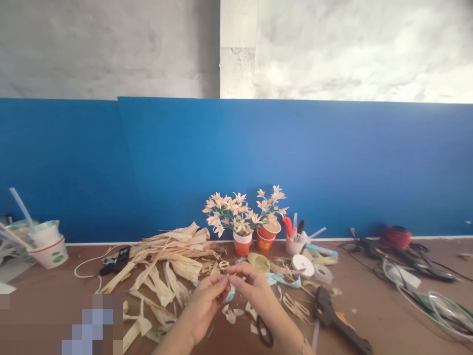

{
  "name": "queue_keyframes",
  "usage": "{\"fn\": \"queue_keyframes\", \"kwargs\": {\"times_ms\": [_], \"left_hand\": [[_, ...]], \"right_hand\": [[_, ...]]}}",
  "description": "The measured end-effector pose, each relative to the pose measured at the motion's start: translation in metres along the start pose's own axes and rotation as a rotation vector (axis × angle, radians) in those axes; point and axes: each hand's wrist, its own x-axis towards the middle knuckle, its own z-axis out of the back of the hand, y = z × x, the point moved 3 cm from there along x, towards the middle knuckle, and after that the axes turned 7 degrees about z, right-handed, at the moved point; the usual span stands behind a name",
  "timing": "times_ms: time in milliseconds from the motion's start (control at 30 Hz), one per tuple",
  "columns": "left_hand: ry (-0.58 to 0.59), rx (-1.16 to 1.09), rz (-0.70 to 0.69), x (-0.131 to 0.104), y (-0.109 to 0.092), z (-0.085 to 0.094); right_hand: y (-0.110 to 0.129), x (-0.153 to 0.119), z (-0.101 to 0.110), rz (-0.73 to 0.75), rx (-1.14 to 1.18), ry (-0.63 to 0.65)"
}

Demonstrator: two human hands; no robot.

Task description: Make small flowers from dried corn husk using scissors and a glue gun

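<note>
The left hand [207,300] and the right hand [253,285] meet above the desk [218,340], in front of the flowers [229,209]. The fingers of both hands are narrow, with the tips brought close together, almost touching. Between them there may be a very small piece, but it is too small and too covered, so I cannot tell if anything is held.

The nearest loose material is the pale scraps [231,315], which lie on the desk just below the hands. The husks [177,251] lie in a spread heap to the left and behind the left hand; their strips are long, thin and curled. I judge that they are very light and dry, stiff along the length but easy to split or crease. A strip would be better taken near its broad end, with a soft pinch, and not pulled by its thin tip. The scraps look even more delicate, and they should be lifted by the edge, with only the fingertips.

The flowers stand in red cups, well behind the hands. They seem fragile, so I would take the cup [243,248] and not the petals. The glue gun [325,308] lies to the right, beside the right forearm.
</note>
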Motion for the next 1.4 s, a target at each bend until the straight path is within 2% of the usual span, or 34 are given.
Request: {"fn": "queue_keyframes", "kwargs": {"times_ms": [100,200,300,467,600,733,900,1067,1233,1400], "left_hand": [[0.0,-0.059,0.065,0.001,0.005,0.001],[0.023,-0.002,0.087,0.0,0.006,0.0],[0.034,0.155,0.03,-0.002,0.005,-0.004],[-0.017,0.396,-0.072,-0.007,-0.001,-0.01],[-0.03,0.479,-0.147,-0.006,-0.003,-0.013],[-0.037,0.501,-0.163,-0.004,-0.001,-0.013],[0.008,0.381,-0.085,-0.005,0.002,-0.013],[0.019,0.312,-0.055,-0.005,0.004,-0.011],[0.037,0.354,-0.091,-0.003,0.006,-0.011],[0.004,0.389,-0.135,-0.005,0.004,-0.015]], "right_hand": [[0.004,-0.001,-0.003,0.066,-0.017,0.022],[0.009,-0.001,-0.003,0.069,-0.08,0.009],[0.013,-0.001,0.0,0.058,-0.142,0.01],[0.011,0.0,0.004,-0.004,-0.167,-0.03],[0.008,-0.001,0.004,0.073,-0.266,-0.067],[0.004,-0.002,0.004,0.115,-0.328,-0.092],[-0.003,-0.001,0.005,-0.031,-0.07,0.0],[0.003,-0.001,0.003,-0.072,0.136,0.085],[0.003,-0.001,-0.003,-0.067,0.131,-0.033],[-0.001,-0.004,-0.01,0.003,-0.028,-0.145]]}}
